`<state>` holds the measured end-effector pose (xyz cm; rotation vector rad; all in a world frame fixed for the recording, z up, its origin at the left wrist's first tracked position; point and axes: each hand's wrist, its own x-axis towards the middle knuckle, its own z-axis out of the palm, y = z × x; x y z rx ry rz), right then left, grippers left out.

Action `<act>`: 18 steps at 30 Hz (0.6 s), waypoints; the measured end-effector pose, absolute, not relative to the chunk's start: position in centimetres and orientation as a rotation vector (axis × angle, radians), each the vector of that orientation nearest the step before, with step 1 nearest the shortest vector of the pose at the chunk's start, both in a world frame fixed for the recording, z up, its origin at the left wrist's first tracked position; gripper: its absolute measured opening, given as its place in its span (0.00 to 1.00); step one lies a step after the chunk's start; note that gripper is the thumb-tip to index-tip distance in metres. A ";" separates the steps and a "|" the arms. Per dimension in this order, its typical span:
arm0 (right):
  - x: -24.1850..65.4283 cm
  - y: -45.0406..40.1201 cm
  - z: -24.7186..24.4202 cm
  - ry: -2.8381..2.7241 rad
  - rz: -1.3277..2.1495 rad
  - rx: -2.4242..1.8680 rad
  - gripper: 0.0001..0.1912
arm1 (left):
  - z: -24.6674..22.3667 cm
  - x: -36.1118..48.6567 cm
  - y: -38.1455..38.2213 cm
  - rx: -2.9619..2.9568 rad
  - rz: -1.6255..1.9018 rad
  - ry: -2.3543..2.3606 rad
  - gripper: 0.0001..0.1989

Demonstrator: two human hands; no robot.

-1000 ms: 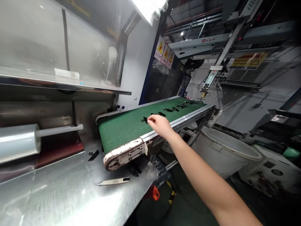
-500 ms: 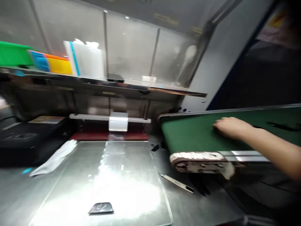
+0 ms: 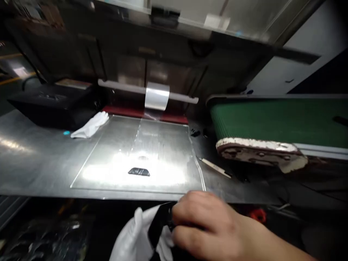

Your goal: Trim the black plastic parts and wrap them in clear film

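Note:
My left hand (image 3: 130, 239), in a white glove, is at the bottom of the view, below the table's front edge. Its fingers are closed around a dark black piece (image 3: 160, 222), whose kind I cannot make out. Bare and blurred, my right hand (image 3: 205, 224) curls its fingers over the right side of the same piece. A small black trapezoid-shaped part (image 3: 139, 172) lies on the clear sheet (image 3: 114, 145) on the metal table, beyond both hands.
A green conveyor belt (image 3: 266, 117) runs along the right. A pen-like tool (image 3: 216, 168) lies right of the sheet. Behind are a film roll (image 3: 157, 96) on a bar, a white glove (image 3: 91, 125) and a black box (image 3: 58, 103). A shelf (image 3: 244, 40) overhangs the table.
My right hand has left the green belt and come down in front of the table. My gloved left hand and the black piece have come into view. The camera has tilted downward.

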<state>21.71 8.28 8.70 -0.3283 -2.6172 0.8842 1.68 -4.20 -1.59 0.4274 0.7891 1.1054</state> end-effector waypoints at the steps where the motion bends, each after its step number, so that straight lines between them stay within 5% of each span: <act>1: 20.2 7.0 7.3 -2.729 0.786 -0.205 0.17 | -2.2 1.5 -4.5 0.381 1.112 0.778 0.36; 4: 18.3 5.5 4.2 -2.594 0.643 -0.021 0.11 | -3.5 0.8 -5.6 0.273 1.168 0.722 0.36; 10: 18.8 5.3 0.8 -2.370 0.596 -0.026 0.14 | -3.1 0.4 -6.7 0.189 1.221 0.522 0.18; 18: 19.9 4.4 -0.1 -2.365 0.569 -0.143 0.12 | -4.9 0.9 -7.2 0.237 1.067 0.568 0.31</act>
